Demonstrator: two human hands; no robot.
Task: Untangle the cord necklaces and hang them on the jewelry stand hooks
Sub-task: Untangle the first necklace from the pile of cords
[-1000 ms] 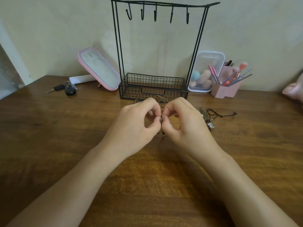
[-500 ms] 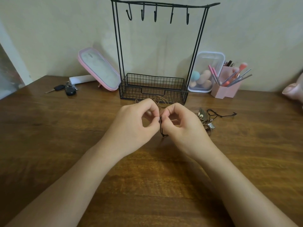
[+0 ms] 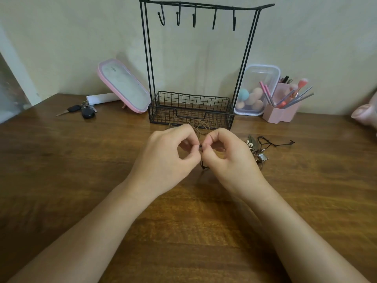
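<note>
I find both hands working in front of the black wire jewelry stand (image 3: 147, 58), low over the brown wooden table (image 3: 81, 180). The left hand (image 3: 167, 154) and the right hand (image 3: 230, 158) each pinch the thin black cord necklace (image 3: 204, 165) between thumb and forefinger, with the tips almost meeting. A short knotted length hangs below them.

A loop of tan cord (image 3: 201, 125) lies just before the stand's mesh basket (image 3: 189, 119). A cluster of shell and metal pendants (image 3: 258, 150) lies just beside the right hand.

I judge the cord light, limp and apt to snag, so it is best held close on either side of the knot. No necklace hangs on the five hooks (image 3: 193, 17).

The clear plastic box (image 3: 265, 72) holds coloured makeup sponges. The pink holder (image 3: 275, 115) holds brushes.
</note>
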